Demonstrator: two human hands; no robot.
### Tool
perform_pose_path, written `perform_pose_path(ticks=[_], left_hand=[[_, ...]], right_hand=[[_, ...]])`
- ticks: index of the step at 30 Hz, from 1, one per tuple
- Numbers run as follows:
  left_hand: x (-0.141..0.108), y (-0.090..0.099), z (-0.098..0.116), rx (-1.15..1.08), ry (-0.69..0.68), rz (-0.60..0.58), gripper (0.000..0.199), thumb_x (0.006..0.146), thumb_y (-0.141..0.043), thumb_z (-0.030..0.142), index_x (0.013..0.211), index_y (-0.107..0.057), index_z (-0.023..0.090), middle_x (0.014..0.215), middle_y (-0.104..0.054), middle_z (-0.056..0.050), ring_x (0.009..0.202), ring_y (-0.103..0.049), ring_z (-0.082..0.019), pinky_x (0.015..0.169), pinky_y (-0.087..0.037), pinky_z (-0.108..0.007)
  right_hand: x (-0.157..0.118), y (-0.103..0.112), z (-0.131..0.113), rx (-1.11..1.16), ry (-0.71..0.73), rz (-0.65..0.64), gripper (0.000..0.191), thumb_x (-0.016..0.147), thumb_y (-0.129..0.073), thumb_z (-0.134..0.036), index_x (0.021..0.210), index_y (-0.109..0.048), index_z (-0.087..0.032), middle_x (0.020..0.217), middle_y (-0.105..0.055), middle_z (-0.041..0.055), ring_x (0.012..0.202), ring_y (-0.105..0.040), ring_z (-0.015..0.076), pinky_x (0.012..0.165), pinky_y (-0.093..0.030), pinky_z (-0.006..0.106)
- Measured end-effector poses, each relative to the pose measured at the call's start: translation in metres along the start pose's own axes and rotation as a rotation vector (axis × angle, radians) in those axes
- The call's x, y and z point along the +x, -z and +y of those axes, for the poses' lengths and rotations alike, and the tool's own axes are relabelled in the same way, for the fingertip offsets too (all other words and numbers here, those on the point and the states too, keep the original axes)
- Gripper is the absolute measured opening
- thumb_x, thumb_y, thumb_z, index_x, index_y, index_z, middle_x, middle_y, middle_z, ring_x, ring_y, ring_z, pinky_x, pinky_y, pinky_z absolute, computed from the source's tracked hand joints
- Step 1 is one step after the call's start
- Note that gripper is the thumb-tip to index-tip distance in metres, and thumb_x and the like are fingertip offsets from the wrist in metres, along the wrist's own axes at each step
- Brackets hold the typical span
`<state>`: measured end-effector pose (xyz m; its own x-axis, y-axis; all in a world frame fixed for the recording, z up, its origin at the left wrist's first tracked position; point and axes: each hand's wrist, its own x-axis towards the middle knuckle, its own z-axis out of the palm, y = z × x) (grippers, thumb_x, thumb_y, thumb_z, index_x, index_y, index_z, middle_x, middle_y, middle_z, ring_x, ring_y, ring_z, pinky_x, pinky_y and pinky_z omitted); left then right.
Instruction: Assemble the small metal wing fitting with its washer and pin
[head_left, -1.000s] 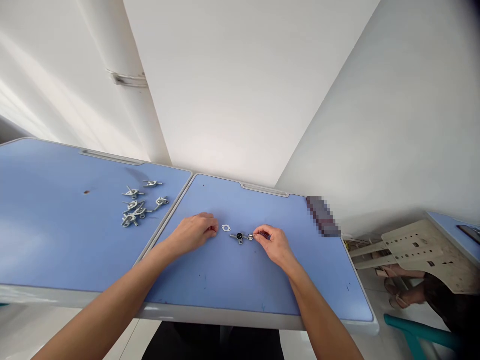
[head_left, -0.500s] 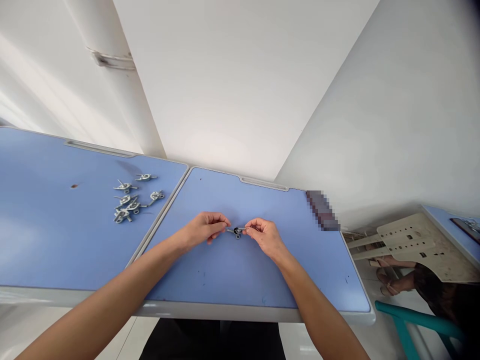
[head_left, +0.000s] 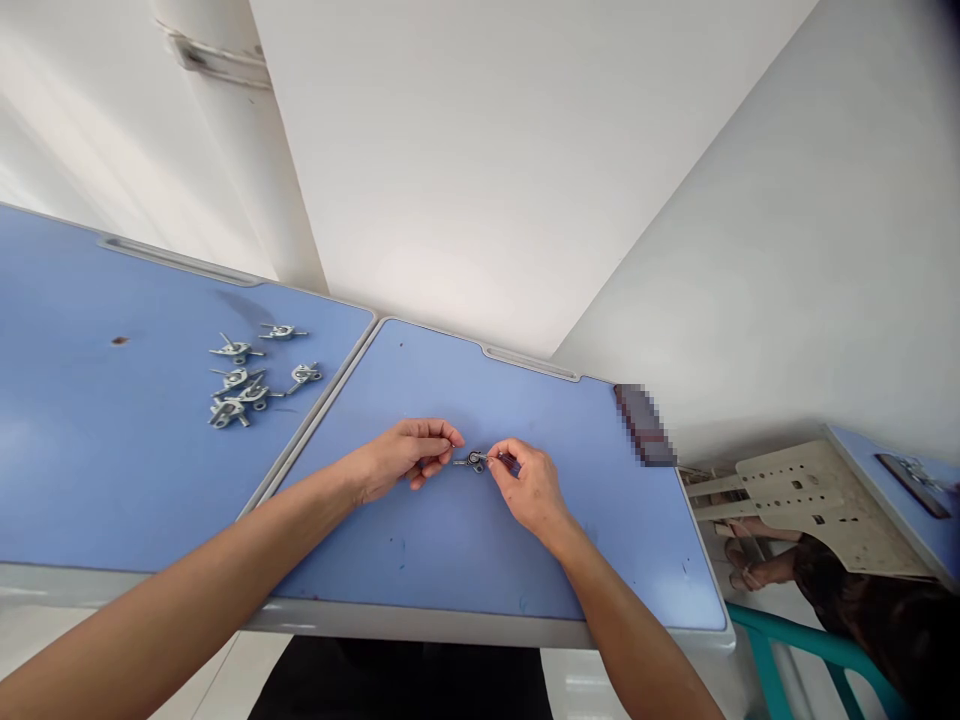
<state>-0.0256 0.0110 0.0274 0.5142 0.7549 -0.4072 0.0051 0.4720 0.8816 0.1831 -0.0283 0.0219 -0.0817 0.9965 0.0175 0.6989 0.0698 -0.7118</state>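
Note:
A small silver metal valve (head_left: 475, 460), with thin tubes sticking out and a dark round middle, is between my hands over the right blue desk. My right hand (head_left: 531, 485) pinches its right end between thumb and fingertips. Just left of the valve, my left hand (head_left: 412, 458) has thumb and forefinger pressed together, apart from the valve. Whatever those fingertips hold, if anything, is too small to make out. Several similar metal valves (head_left: 256, 392) lie in a loose group on the left desk (head_left: 112, 450).
A blurred-out dark flat object (head_left: 645, 425) lies at the right desk's far right corner. A seam (head_left: 322, 410) separates the two desks. Behind rises a white wall (head_left: 487, 180). To the right are a pale chair back (head_left: 817, 510), a teal rail (head_left: 810, 640) and a seated person's legs (head_left: 765, 570).
The view has shifted slightly, so the desks sit a little differently. My right hand still holds the valve, which looks slightly turned. My left fingertips stay pinched beside it.

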Motion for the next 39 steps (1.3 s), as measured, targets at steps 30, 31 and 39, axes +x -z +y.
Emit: perform_pose_path(ticks=[30,31,39], left_hand=[[-0.001,-0.021,-0.006,0.166,-0.059,0.051,0.046,0.064,-0.069,0.052,0.092,-0.071,0.015,0.047,-0.035,0.008,0.046,-0.029,-0.009,0.040,-0.025,-0.023],[-0.001,-0.021,-0.006,0.147,-0.058,0.027,0.049,0.065,-0.070,0.051,0.097,-0.070,0.015,0.048,-0.035,0.008,0.047,-0.029,-0.009,0.040,-0.025,-0.022],[0.000,-0.021,-0.010,0.077,-0.140,-0.049,0.047,0.069,-0.074,0.050,0.098,-0.070,0.014,0.051,-0.036,0.008,0.047,-0.027,-0.007,0.039,-0.025,-0.020]], right_hand=[[-0.008,0.006,-0.001,0.123,0.340,0.144,0.015,0.092,-0.051,-0.024,0.080,-0.061,-0.022,0.078,-0.063,0.0018,0.073,-0.054,0.0159,0.069,-0.044,0.029],[-0.008,0.006,-0.001,0.171,0.291,0.129,0.015,0.091,-0.052,-0.026,0.080,-0.061,-0.021,0.076,-0.061,0.0013,0.069,-0.052,0.0150,0.066,-0.043,0.028],[-0.007,0.004,-0.005,0.440,0.022,0.035,0.017,0.085,-0.060,-0.034,0.078,-0.061,-0.019,0.065,-0.053,-0.0031,0.055,-0.040,0.0104,0.054,-0.036,0.024]])
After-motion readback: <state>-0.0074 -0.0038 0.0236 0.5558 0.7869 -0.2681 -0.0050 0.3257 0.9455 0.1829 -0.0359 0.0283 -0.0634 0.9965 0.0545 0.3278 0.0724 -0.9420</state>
